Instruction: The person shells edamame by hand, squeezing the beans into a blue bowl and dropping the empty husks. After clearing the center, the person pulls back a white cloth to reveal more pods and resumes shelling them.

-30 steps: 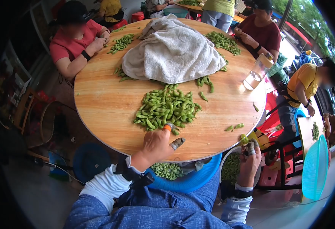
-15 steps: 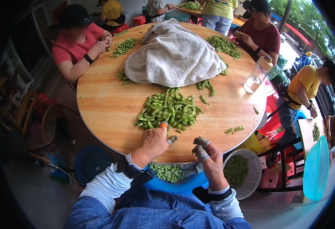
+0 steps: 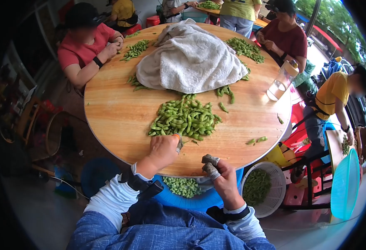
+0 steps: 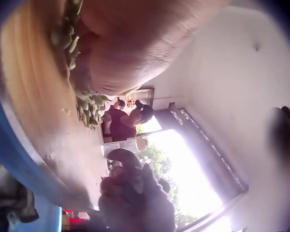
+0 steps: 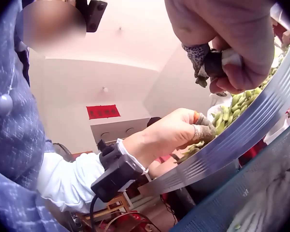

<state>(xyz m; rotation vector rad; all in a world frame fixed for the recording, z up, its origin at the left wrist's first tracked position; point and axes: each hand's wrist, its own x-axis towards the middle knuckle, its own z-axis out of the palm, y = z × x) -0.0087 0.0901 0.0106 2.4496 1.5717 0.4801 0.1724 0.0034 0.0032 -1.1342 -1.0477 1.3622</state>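
A heap of green edamame pods lies on the round wooden table. At its near left edge is my left hand, palm down, with an orange band on a finger and the wrapped thumb drawn in beside it. The right wrist view shows those fingertips right at the pods; whether they pinch one I cannot tell. My right hand hovers by the table's near edge, its thumb and forefinger in grey wraps. Those two digits stand slightly apart and no pod shows between them; the other fingers bend loosely inward.
A blue basin with shelled beans sits below the table edge. To its right stands a white basket of pods. A towel covers the middle of the table; a bottle stands at right. Other people sit around.
My right hand came from above the white basket, where it held a green pod or husk, back to the table's near edge. My left thumb has drawn in toward the forefinger.
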